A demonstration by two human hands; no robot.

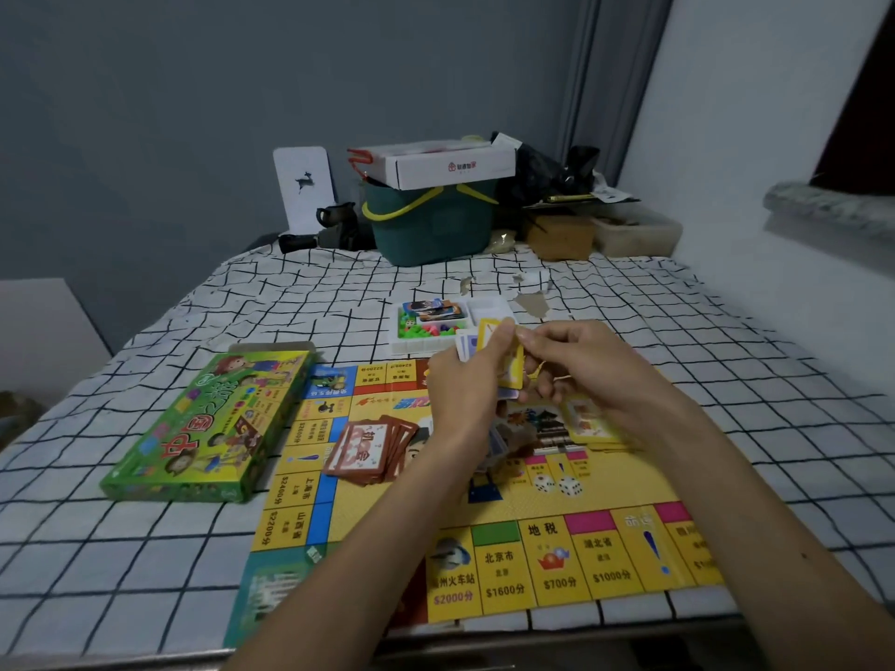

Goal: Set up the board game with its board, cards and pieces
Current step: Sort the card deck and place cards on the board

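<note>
The yellow game board [557,559] lies flat on the checked tablecloth near the front edge. Above its middle, my left hand [465,385] grips a fanned stack of yellow and blue cards [489,331]. My right hand [576,365] pinches the top edge of those cards from the right. A loose pile of red-brown cards [368,450] sits on the board's left half. More yellow cards [588,421] lie on the board under my right wrist. Two white dice [557,485] rest near the board's centre.
The green game box [208,428] lies left of the board. A white tray [494,309] with cards and coloured pieces stands behind my hands. At the back are a green basket [431,230] under a white carton, a dark jug and clutter. A wall runs along the right.
</note>
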